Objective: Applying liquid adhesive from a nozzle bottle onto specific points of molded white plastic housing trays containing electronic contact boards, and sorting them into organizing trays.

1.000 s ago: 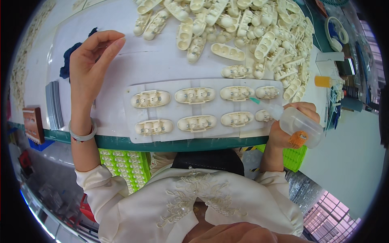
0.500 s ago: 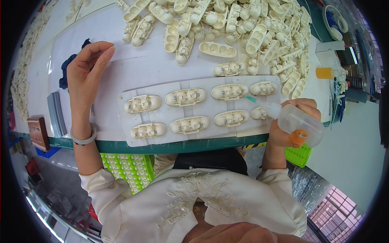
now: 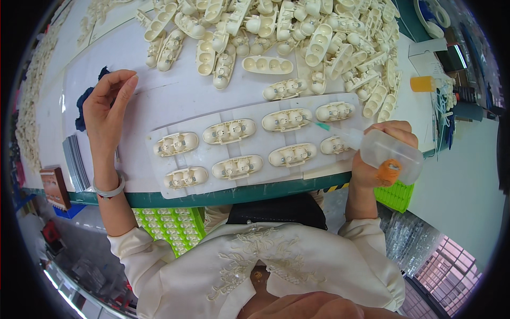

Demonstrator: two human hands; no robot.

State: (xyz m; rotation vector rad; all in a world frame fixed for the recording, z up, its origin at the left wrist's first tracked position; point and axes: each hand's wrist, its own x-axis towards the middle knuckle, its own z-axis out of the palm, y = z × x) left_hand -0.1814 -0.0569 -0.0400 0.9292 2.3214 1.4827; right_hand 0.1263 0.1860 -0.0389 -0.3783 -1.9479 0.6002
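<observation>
My right hand (image 3: 372, 159) is wrapped round a translucent squeeze bottle (image 3: 390, 154) with an orange wrap on its side. Its thin needle, behind a green hub (image 3: 322, 126), points left and reaches the right end of a cream oval plastic part (image 3: 287, 120) in the far row. That part sits with several like it in two rows on a white tray (image 3: 255, 146). Whether the needle touches the part I cannot tell. My left hand (image 3: 109, 103) hovers left of the tray, fingers loosely bent and holding nothing.
A large heap of cream parts (image 3: 319, 45) covers the far side of the table. Dark blue cloth (image 3: 82, 106) and a stack of grey strips (image 3: 76, 162) lie at the left. A yellow container (image 3: 422, 84) stands at right. Green trays (image 3: 172, 228) sit below the table edge.
The bottle's needle has moved left against the tray, from beside the third far-row part onto its right end. My left hand still hangs in the air, fingers loosely bent.
</observation>
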